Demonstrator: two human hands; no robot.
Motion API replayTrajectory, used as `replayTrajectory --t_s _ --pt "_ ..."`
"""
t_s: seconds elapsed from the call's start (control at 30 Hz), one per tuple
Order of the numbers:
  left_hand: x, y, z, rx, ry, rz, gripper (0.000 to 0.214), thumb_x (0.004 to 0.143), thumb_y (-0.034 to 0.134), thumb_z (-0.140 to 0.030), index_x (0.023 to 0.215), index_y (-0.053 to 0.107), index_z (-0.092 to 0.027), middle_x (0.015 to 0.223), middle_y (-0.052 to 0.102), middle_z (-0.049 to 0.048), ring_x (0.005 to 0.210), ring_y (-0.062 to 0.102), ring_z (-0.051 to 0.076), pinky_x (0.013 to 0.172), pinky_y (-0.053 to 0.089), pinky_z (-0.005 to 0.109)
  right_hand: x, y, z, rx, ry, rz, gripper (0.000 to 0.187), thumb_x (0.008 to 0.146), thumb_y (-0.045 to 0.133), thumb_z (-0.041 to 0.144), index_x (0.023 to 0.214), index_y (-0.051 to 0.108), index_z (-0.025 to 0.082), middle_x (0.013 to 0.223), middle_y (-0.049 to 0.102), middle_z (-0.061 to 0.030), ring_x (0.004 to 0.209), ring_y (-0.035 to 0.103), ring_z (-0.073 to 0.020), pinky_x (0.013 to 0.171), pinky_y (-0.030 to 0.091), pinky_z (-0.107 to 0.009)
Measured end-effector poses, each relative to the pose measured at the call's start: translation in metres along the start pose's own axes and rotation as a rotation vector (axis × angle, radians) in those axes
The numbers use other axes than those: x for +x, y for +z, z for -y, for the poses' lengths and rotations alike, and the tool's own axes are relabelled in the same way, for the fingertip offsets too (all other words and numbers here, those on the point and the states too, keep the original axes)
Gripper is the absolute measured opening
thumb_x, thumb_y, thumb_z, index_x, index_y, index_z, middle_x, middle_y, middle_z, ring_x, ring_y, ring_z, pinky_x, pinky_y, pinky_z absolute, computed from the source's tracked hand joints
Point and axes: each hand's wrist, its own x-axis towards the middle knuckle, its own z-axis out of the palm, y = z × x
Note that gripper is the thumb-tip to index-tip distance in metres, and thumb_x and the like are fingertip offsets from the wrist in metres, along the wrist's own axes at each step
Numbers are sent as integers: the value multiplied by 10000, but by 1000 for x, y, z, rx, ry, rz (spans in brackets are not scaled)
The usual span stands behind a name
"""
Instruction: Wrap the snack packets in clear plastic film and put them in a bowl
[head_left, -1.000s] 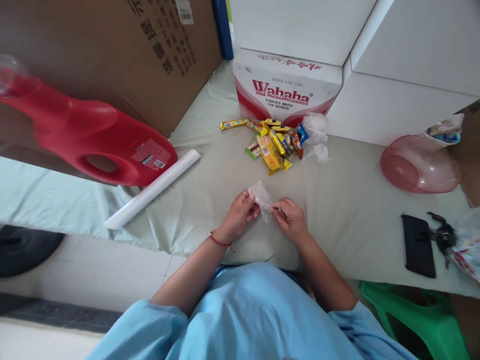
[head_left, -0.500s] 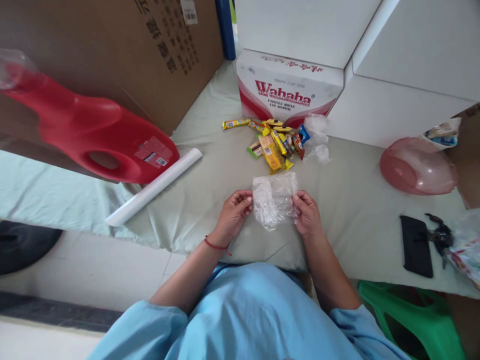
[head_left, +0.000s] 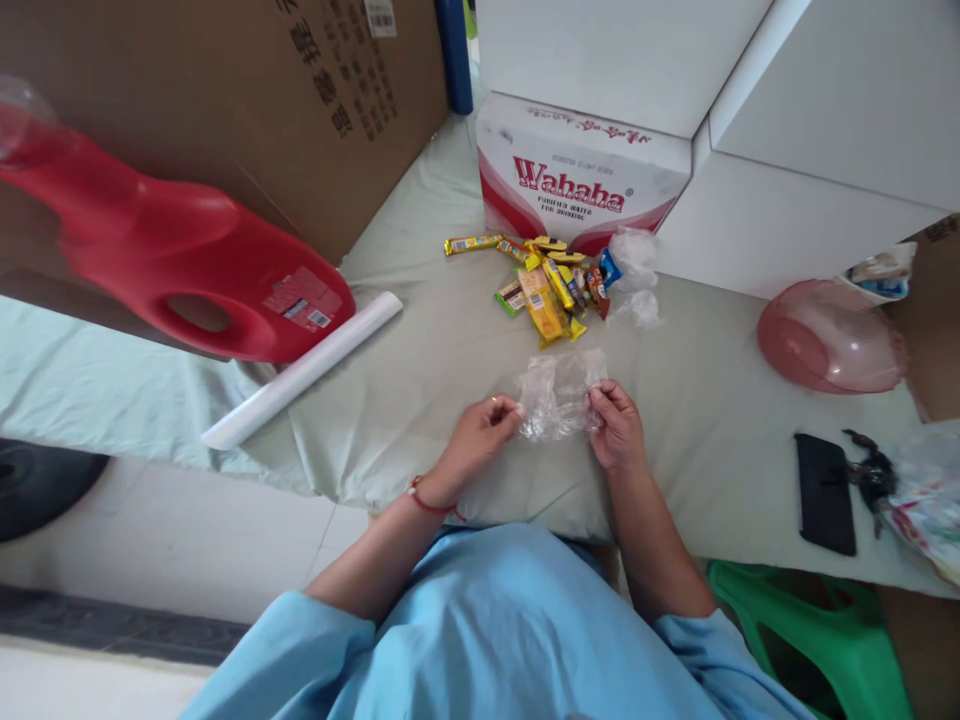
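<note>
A crinkled clear plastic bag [head_left: 561,395] is stretched between my two hands, just above the cloth-covered surface. My left hand [head_left: 484,435] pinches its lower left edge, fingers closed. On the opposite edge, my right hand [head_left: 616,425] grips the bag between thumb and fingers. Just beyond it lies a pile of small wrapped snacks [head_left: 551,285], mostly in yellow packets, with a few blue, brown and green ones. Crumpled clear plastic bags [head_left: 636,265] rest to the right of that pile.
Behind the snacks stands a Wahaha water carton [head_left: 577,180]. On the left are a red jug [head_left: 202,260] and a white roll [head_left: 307,370]. To the right sit a translucent pink bowl [head_left: 832,340], a black phone [head_left: 823,492] and keys [head_left: 874,475]. A green stool [head_left: 832,640] is below the edge.
The plastic bag has shifted slightly right and looks flatter. My left hand has moved right and a little down, to the bag's lower left edge. My right hand has barely moved.
</note>
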Motion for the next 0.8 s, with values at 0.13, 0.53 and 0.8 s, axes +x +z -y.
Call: replayTrajectory --t_s 0.13,0.53,0.8 --pt "-3 -34 4 -302 10 -151 423 789 814 -572 782 621 -196 720 644 -27 678 575 113 685 452 253 2 -13 9 -98 -48 -133 487 609 944 500 847 616 230 649 563 83 505 423 -64 421 298 -175" --pt "-13 -53 34 -506 -146 -176 557 684 913 -624 844 601 -192 901 764 30 872 778 206 765 582 311 -24 -79 35 -704 -189 -314 438 754 788 568 949 693 187 677 582 44 550 446 -110 532 367 -260" --pt "-10 -51 33 -466 -115 -144 473 719 884 -527 877 588 -193 903 752 19 882 774 199 831 584 335 -57 -34 31 -1185 -793 10 205 996 659 406 1037 747 225 935 710 -61 836 634 -204 794 525 -357"
